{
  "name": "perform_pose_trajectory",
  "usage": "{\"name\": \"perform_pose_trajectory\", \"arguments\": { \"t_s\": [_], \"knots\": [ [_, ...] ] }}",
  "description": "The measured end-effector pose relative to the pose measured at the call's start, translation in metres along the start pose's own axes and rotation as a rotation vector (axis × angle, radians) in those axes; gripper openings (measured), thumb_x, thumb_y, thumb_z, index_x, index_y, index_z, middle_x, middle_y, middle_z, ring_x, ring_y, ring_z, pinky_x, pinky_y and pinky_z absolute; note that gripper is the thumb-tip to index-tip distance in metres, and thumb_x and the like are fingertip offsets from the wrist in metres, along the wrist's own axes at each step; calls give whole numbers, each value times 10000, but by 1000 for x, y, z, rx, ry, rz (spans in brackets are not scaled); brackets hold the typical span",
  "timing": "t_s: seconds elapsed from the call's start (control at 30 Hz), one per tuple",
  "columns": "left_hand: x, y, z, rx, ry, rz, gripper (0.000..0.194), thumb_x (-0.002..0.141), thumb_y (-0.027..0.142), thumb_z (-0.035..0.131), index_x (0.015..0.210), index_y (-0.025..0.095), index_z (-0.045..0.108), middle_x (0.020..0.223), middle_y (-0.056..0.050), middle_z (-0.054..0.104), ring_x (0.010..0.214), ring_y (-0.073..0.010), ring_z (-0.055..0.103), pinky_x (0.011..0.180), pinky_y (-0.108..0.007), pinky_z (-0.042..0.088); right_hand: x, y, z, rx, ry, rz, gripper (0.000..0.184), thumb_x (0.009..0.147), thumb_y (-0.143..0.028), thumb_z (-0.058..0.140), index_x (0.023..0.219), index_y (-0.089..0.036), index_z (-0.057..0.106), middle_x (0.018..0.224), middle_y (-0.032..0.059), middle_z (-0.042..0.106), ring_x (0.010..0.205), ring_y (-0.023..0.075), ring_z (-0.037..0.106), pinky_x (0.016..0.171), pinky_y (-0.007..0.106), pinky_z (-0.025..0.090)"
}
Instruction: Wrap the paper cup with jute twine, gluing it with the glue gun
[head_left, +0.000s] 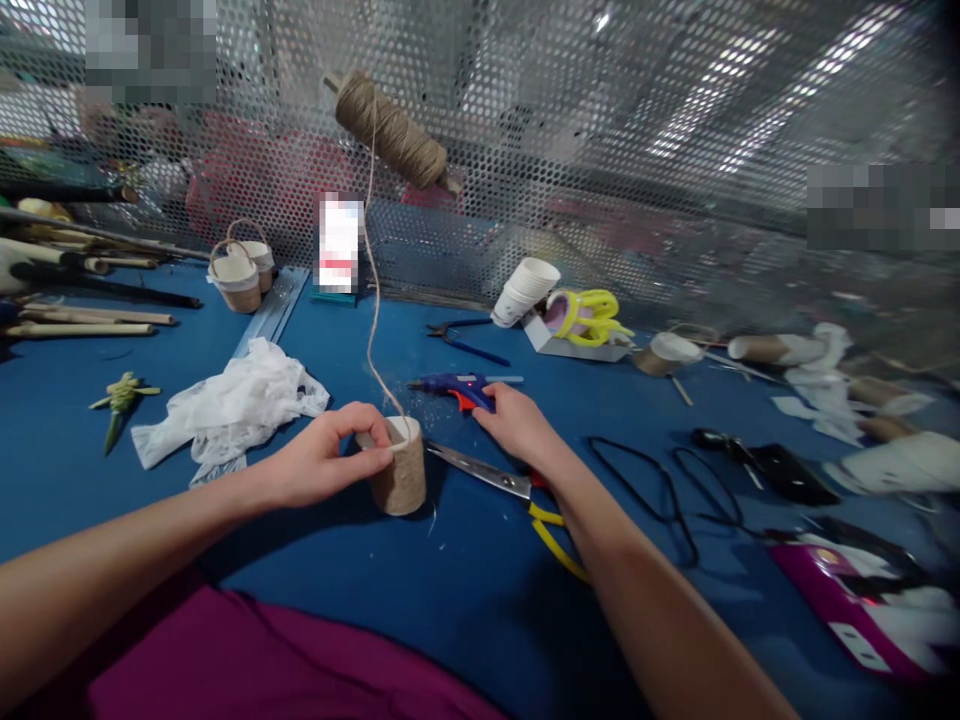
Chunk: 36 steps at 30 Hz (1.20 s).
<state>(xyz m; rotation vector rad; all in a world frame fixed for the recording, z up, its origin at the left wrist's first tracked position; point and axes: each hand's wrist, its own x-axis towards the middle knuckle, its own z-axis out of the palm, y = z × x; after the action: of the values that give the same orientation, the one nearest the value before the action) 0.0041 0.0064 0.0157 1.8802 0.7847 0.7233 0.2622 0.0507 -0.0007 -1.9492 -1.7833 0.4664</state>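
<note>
My left hand (pixel 337 450) pinches the rim of a small paper cup (pixel 401 480) wrapped in brown twine, which stands upright on the blue table. From the cup a loose strand of twine (pixel 370 290) runs up to a twine spool (pixel 390 130) on the mesh panel. My right hand (pixel 517 420) is closed at the handle of a blue hot glue gun (pixel 450 384), whose nozzle points left; some of its fingers are hidden. Scissors (pixel 487 474) with yellow handles lie partly under my right forearm.
White lace (pixel 240 400) lies on the left, near two small handled cups (pixel 238 285). Pliers (pixel 472 345), stacked paper cups (pixel 525 290) and a box with yellow-handled scissors (pixel 585 318) sit at the back. Black cable (pixel 652 470) and a purple power strip (pixel 832 600) occupy the right.
</note>
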Motion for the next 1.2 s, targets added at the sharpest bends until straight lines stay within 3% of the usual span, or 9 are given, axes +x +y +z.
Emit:
{"name": "perform_pose_trajectory", "arguments": {
  "t_s": [0.17, 0.23, 0.3, 0.33, 0.5, 0.6, 0.8, 0.97, 1.2],
  "knots": [
    [4, 1, -15, 73, -164, 26, 160, 840, 257, 479, 730, 151, 526, 897, -58, 592, 869, -155, 542, 838, -324, 424, -30, -11, -16, 208, -7, 26, 311, 705, -258, 601, 994, -165, 535, 915, 93, 656, 796, 199, 634, 680, 324, 496],
    [5, 0, -18, 44, -167, 11, 146, 827, 251, 494, 730, 148, 529, 892, -57, 593, 869, -156, 549, 837, -317, 430, -47, -21, -25, 318, -103, 20, 274, 719, -329, 594, 937, -168, 554, 795, 48, 662, 649, 160, 624, 586, 290, 498],
    [7, -2, -20, -24, -158, -39, 136, 821, 248, 497, 739, 145, 530, 878, -55, 588, 854, -154, 555, 824, -319, 436, -63, -31, -32, 488, -246, 53, 227, 702, -378, 621, 751, -163, 572, 598, 13, 609, 543, 143, 580, 541, 278, 476],
    [7, -3, -20, -62, -143, -63, 134, 819, 248, 497, 741, 143, 528, 871, -53, 584, 849, -154, 555, 817, -321, 437, -71, -35, -34, 506, -254, 42, 225, 706, -384, 621, 702, -163, 574, 558, 9, 597, 516, 137, 565, 521, 270, 465],
    [9, -8, -20, -133, -40, -104, 141, 818, 255, 489, 738, 141, 513, 847, -47, 571, 828, -151, 547, 778, -320, 435, -92, -45, -26, 631, -204, -21, 235, 778, -346, 570, 895, -150, 627, 519, -4, 609, 406, 112, 524, 414, 243, 437],
    [9, -9, -20, -102, -33, -87, 130, 813, 251, 494, 744, 141, 513, 852, -49, 577, 829, -150, 547, 778, -323, 431, -96, -40, -17, 513, -159, -95, 205, 799, -348, 543, 783, -171, 645, 414, -31, 543, 356, 109, 501, 388, 238, 439],
    [9, -10, -18, -111, -21, -91, 130, 824, 239, 490, 741, 142, 515, 865, -50, 601, 835, -148, 557, 791, -334, 441, -104, -29, -7, 289, -66, -235, 192, 783, -372, 555, 676, -221, 606, 421, -39, 540, 393, 138, 555, 486, 285, 493],
    [9, -10, -17, -104, 3, -106, 151, 819, 252, 491, 727, 137, 525, 863, -57, 601, 830, -150, 560, 788, -328, 442, -108, -35, -3, 281, -61, -255, 206, 798, -406, 517, 716, -218, 540, 451, -47, 541, 340, 115, 516, 414, 257, 450],
    [9, -10, -16, -123, 16, -92, 152, 818, 260, 498, 730, 138, 519, 879, -69, 620, 826, -153, 571, 773, -317, 450, -107, -36, -8, 177, -42, -351, 166, 805, -373, 507, 717, -234, 527, 524, -18, 570, 434, 144, 550, 487, 297, 448]
  ]
}}
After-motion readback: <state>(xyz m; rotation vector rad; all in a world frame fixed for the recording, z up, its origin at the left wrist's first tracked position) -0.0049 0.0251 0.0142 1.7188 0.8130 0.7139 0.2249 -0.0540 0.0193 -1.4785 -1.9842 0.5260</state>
